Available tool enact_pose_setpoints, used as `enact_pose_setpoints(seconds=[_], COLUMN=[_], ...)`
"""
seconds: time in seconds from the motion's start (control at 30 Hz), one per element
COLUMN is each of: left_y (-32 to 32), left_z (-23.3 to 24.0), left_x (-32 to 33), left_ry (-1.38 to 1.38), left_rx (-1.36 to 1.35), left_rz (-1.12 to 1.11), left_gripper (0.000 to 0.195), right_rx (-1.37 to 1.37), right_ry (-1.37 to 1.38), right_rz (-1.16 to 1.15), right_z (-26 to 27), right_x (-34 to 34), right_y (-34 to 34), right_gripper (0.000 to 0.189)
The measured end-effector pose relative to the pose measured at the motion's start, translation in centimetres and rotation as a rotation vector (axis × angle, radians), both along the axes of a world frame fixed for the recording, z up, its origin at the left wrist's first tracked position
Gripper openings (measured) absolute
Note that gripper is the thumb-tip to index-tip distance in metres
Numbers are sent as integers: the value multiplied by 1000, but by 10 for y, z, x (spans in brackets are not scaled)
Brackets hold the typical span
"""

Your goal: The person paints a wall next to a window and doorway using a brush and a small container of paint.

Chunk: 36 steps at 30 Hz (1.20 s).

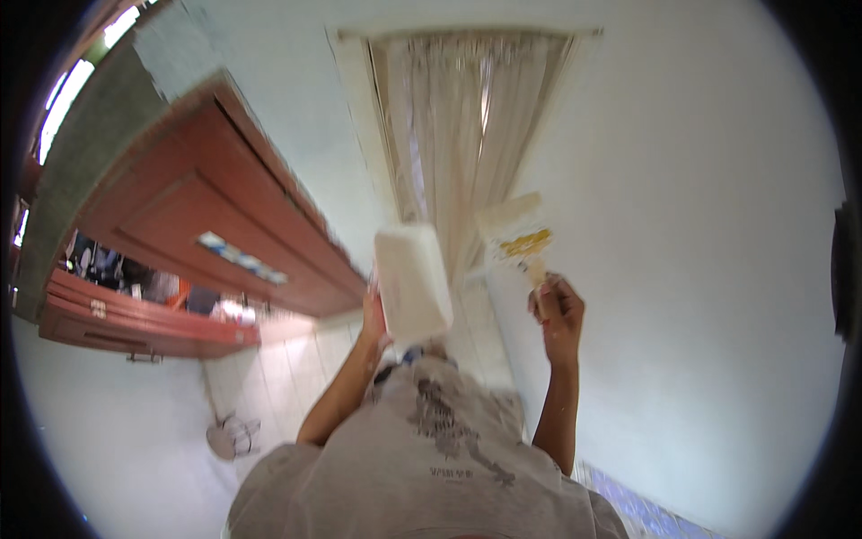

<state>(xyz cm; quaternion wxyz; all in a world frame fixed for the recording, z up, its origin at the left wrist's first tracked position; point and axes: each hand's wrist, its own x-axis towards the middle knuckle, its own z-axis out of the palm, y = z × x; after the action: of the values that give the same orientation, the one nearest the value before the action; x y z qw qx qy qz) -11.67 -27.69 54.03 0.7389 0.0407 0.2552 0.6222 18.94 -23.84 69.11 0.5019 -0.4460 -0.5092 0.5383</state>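
In front of my chest, my left hand grips a white rectangular container by its left side. Its inside looks pale and smooth, so I cannot tell what it holds. My right hand pinches the pale handle of a wide flat paintbrush, bristles pointing up and to the left. White smears cover much of its yellow-marked ferrule, and the bristles are pale and blurred. The brush is held apart from the container, near the white wall on my right.
A reddish-brown panelled door stands at the left beside a second leaf, with cluttered items visible through the gap. Pale curtains hang ahead. Light tiles cover the floor; a round-topped stool stands at lower left.
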Motion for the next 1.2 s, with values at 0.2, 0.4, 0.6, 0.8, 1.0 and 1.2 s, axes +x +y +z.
enact_pose_setpoints(seconds=[0.2, 0.4, 0.6, 0.8, 1.0, 1.2], left_y=[3, 5, -5, -5, -3, -4], left_z=[-51, -94, -74, -17, -4, 1], left_x=[19, 38, 79, 102, 107, 113], left_ry=[32, 483, -33, 157, 302, 211], left_rx=[79, 158, 52, -63, -76, -141], left_rz=[-73, -355, -310, -294, -307, -231], left_gripper=[68, 69, 63, 63, 59, 56], right_rx=[29, 410, 633, 103, 176, 81], right_ry=[7, 75, 3, -340, -612, -323], right_rz=[44, 437, 65, -114, 104, -59], right_z=[12, 27, 8, 18, -1, 2], right_x=[41, 53, 30, 16, -4, 7], right_y=[-56, -56, -51, -38, -24, -25], right_gripper=[43, 47, 27, 14, 16, 22])
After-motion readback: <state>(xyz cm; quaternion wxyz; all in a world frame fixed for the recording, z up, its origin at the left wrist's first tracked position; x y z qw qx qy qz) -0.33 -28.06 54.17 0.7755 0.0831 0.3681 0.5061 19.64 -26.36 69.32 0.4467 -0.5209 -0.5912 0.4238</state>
